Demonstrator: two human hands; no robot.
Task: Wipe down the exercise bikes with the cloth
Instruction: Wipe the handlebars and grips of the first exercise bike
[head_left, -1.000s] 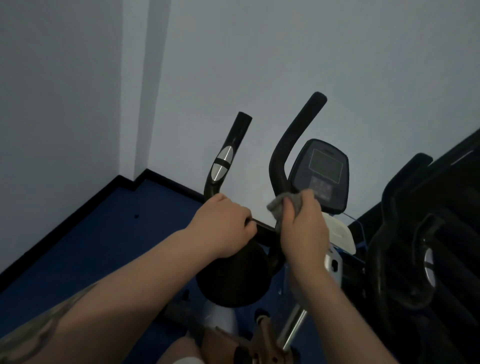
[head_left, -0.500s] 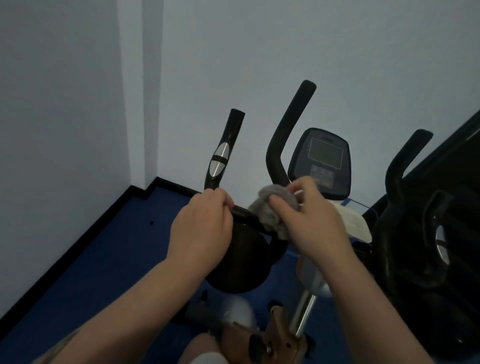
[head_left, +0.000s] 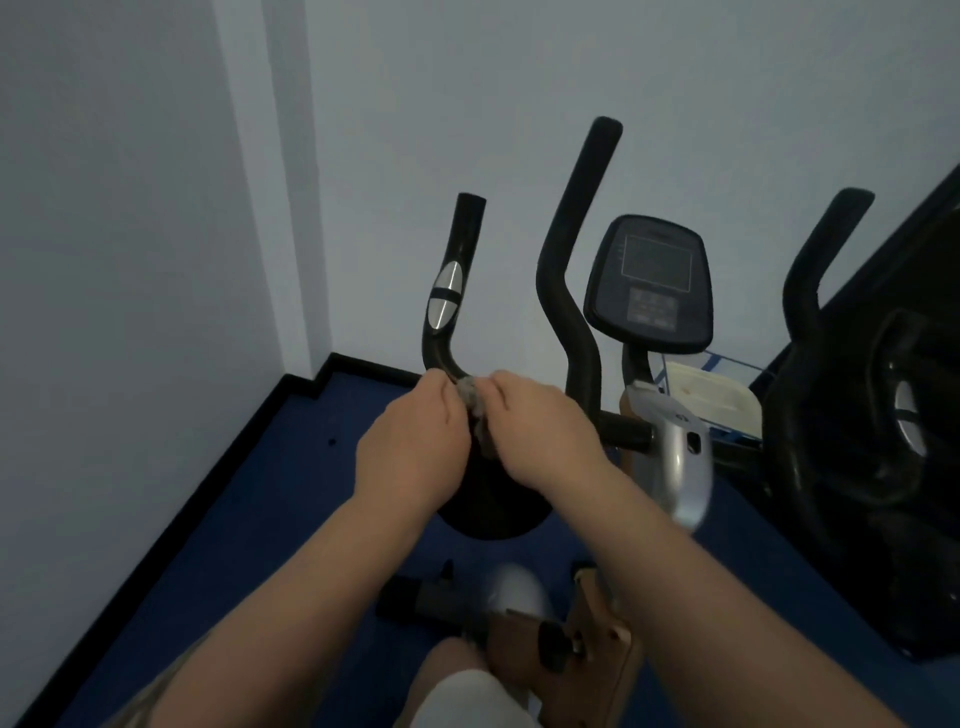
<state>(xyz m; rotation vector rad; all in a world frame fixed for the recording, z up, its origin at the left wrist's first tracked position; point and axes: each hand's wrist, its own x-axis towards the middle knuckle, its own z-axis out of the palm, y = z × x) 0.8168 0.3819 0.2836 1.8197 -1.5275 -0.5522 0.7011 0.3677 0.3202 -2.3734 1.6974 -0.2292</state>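
A black exercise bike stands in front of me, with a left handlebar carrying a silver sensor and a taller right handlebar beside the console. A small grey cloth is bunched at the bend of the left handlebar. My left hand and my right hand meet there, both pinching the cloth between their fingertips. Most of the cloth is hidden between the hands.
White walls form a corner at the left, with blue floor below. A second black machine crowds the right side. A silver frame part and a pale tray sit behind my right hand. A tan bracket is low in view.
My right hand carried the cloth leftward from the right handlebar's base to the left handlebar's bend. My left hand let go of the bar and now pinches the cloth too.
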